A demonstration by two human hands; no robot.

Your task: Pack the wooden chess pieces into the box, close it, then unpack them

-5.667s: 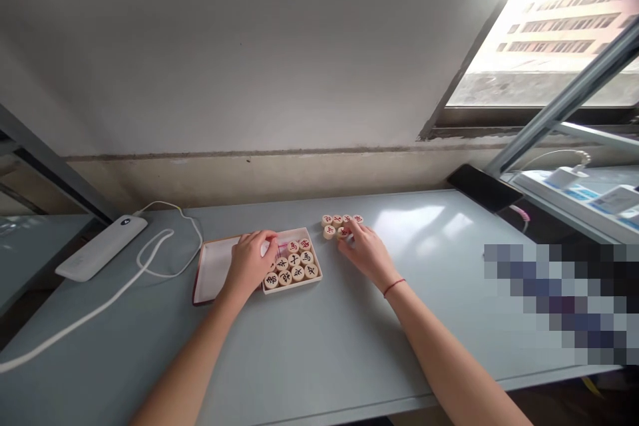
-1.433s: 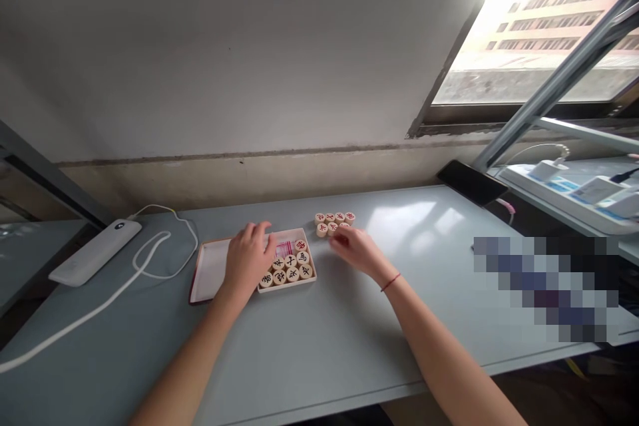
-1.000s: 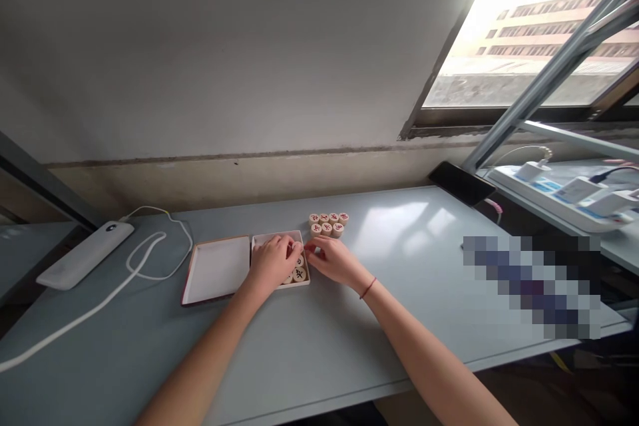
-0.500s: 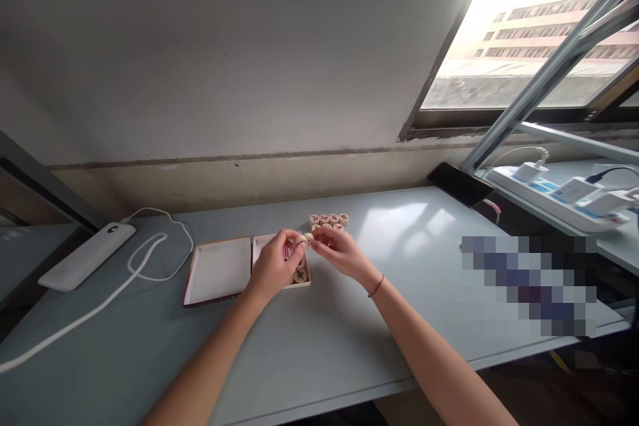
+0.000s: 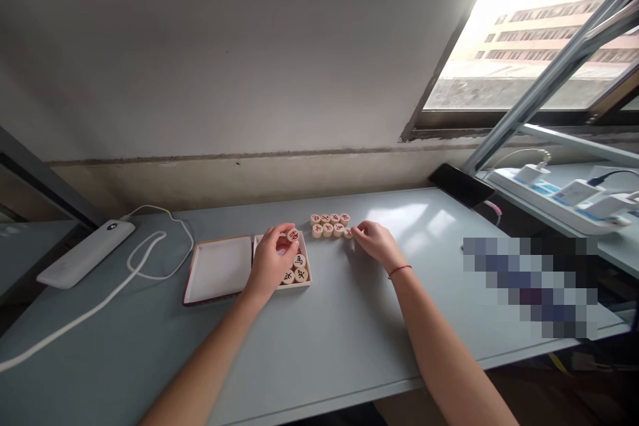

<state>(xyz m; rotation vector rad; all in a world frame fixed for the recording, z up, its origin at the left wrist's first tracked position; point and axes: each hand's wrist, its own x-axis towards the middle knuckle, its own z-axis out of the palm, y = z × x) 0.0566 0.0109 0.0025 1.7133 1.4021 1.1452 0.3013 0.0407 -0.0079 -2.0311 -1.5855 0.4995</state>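
Note:
My left hand (image 5: 273,256) pinches a round Chinese chess piece (image 5: 293,235) with a red character, just above the open box (image 5: 298,285). Inside that box lie black-marked pieces, among them a horse piece (image 5: 299,261); my fingers hide part of the rest. Over to the right, my right hand (image 5: 375,240) closes its fingertips on another red-marked piece (image 5: 349,232) at the right end of the front row. That row and a back row of red-marked pieces (image 5: 335,218) stand close together on the desk.
Left of the box lies its white-lined lid (image 5: 220,271). A white power bank (image 5: 87,254) with a looping white cable (image 5: 144,259) is at the far left. A dark phone (image 5: 461,185) and a power strip (image 5: 556,200) are at the right, near a metal frame and window.
My right hand has moved right, away from my left hand, carrying a piece to the end of the front row. My left hand still holds its piece, now turned with its red face showing.

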